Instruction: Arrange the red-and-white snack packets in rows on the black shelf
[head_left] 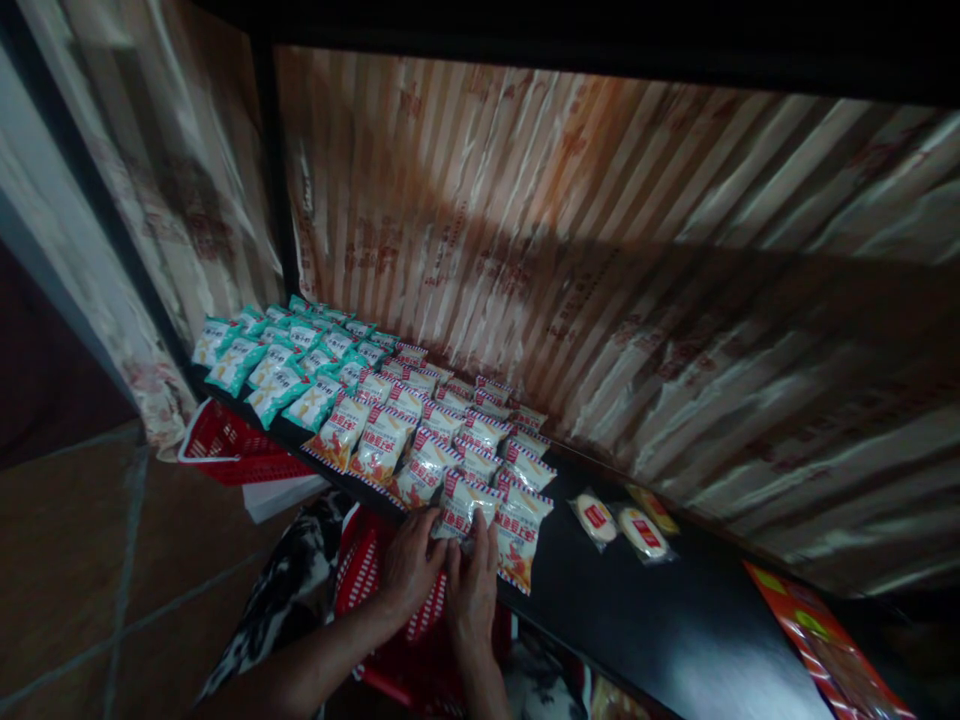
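At the front edge of the black shelf [600, 600], a white snack bag [466, 497] with red lettering and a striped top edge sits between my hands. My left hand [411, 562] grips its lower left side, fingers curled. On the lower right of the same bag, my right hand [472, 580] presses with its fingers bent around it. Right beside it leans another matching snack bag [525, 525]. Rows of similar bags [382, 440] stand behind and to the left.
Teal snack bags [277, 390] fill the shelf's left end. To the right lie round wrapped biscuits [641, 530] and an orange-red packet [817, 640]. Red baskets [240, 445] are below the shelf. A wrinkled printed sheet [525, 230] covers the back; a black post [274, 170] stands left.
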